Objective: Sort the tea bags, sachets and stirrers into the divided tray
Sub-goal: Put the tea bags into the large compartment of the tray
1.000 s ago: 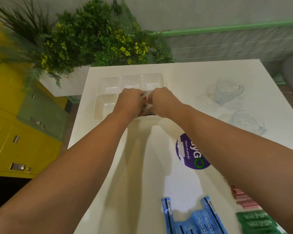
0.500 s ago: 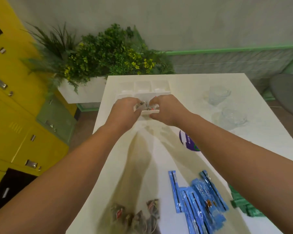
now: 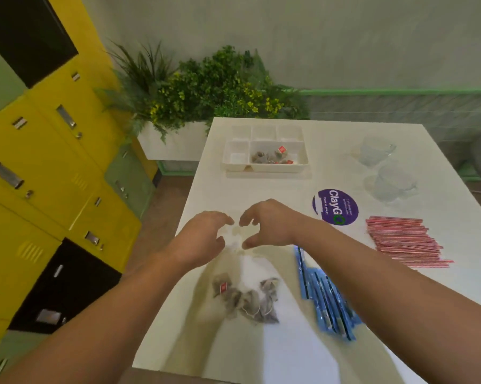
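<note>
- over the near half of the white table [image 3: 261, 195], in the head view, the left hand [image 3: 203, 236] and right hand [image 3: 267, 225] hover side by side, apart from each other, thumbs and fingers loosely curved and gaping wide. neither seems to hold anything, though the patch between them is blurred.
- just nearer the person lies the loose heap of tea bags [image 3: 244, 300], strings looped through it. the divided tray [image 3: 264, 169] sits at the far left of the table, with a few sorted bags [image 3: 272, 156] in its large near-right compartment.
- risk: the strings look tangled, so lifting one bag will likely drag others along, and a trailing one could drop on the way to the tray or fall in the wrong compartment.
- risk: the tray is close to the left edge, so a push on its rim could slide it towards the drop.
- risk: two glass cups [image 3: 375, 151] stand right of the tray, where a careless reach could knock them.
- the heap has no clear axis. the blue sachets [image 3: 325, 300] run near to far, their far ends leaning left.
- the red stirrers [image 3: 405, 242] lie across the table, pointing left and right, well apart from the tray. they look longer than the small compartments, so i judge they may overhang.
- the tray's long side runs across the table.
</note>
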`<act>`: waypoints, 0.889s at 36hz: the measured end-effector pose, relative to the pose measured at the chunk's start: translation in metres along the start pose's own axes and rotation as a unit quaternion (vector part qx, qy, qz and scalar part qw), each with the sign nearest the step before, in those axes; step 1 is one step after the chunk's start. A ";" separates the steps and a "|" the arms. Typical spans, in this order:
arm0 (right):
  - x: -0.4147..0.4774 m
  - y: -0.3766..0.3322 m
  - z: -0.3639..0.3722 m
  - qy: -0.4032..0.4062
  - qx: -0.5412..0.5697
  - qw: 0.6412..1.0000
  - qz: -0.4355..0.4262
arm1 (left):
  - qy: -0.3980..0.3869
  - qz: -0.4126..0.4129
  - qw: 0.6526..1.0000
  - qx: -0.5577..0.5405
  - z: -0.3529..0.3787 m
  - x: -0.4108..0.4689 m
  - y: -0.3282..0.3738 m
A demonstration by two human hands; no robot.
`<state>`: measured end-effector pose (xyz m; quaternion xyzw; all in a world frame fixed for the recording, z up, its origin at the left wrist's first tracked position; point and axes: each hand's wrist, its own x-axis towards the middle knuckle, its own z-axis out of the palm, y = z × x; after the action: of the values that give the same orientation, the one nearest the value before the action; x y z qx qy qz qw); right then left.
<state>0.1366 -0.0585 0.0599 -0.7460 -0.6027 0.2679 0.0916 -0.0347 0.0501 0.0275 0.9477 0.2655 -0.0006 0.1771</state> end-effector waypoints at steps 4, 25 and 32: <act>-0.019 -0.019 0.029 -0.041 -0.017 0.999 -0.018 | -0.091 0.033 0.995 -0.008 0.018 -0.026 -0.003; -0.049 -0.038 0.141 0.054 -0.148 0.987 -0.003 | -0.051 -0.015 0.998 -0.042 0.062 -0.087 0.000; -0.044 -0.045 0.128 0.040 -0.117 0.992 0.012 | 0.009 -0.054 0.996 -0.071 0.055 -0.084 -0.006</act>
<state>0.0276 -0.1131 -0.0142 -0.7691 -0.6166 0.1664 0.0245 -0.1050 -0.0060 -0.0177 0.9169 0.3176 0.0167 0.2411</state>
